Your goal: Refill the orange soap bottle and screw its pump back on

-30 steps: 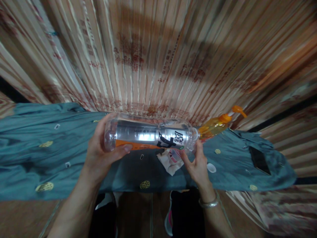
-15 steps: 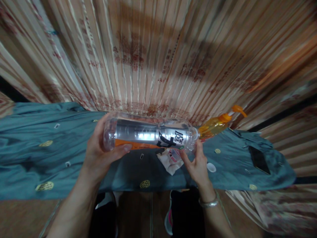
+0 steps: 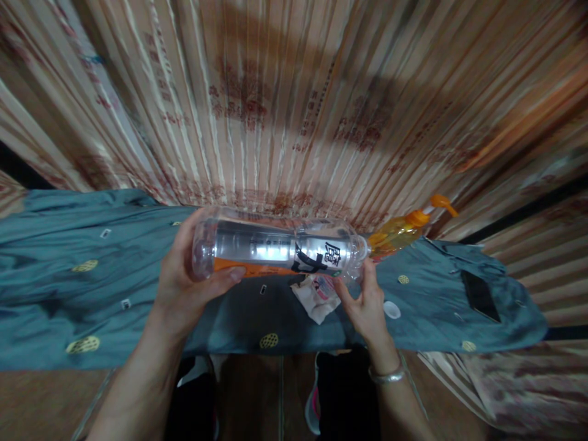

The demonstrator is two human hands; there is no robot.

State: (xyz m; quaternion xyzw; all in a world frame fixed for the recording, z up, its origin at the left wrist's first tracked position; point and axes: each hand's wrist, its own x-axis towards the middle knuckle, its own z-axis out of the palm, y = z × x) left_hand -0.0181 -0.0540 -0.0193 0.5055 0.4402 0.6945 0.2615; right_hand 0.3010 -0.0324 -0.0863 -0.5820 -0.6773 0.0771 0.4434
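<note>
1. A large clear bottle (image 3: 271, 242) lies sideways across the middle of the view, above the bench (image 3: 151, 331), its base toward the person's left and its neck toward the right.

2. The left hand (image 3: 184, 269) is spread wide around the base, thumb along the near side over the orange strip of the label (image 3: 275, 245). Its other fingers are mostly hidden behind the plastic. This broad hold suits the thick end, where a narrower pinch would probably slip.

3. The right hand (image 3: 367, 300) has a narrower hold on the shoulder and neck, index finger near the rim and thumb beneath the shoulder. Gripping there probably steadies the thin end, so the bottle lies nearly level between both hands.

4. The mouth faces a pump bottle (image 3: 395, 239) with yellow liquid and an orange pump head, which leans to the right. Its lower end meets the neck in the view; whether the two touch cannot be told.

5. Below the bottle's shoulder, beside the right thumb, lies a crumpled white packet (image 3: 316, 300), partly covered.

6. Just right of the right hand sits a white disc (image 3: 392, 310), perhaps a cap, within easy reach.

7. A dark phone-like slab (image 3: 481, 297) lies flat near the bench's right end, well apart from the hands, presumably out of their way.
</note>
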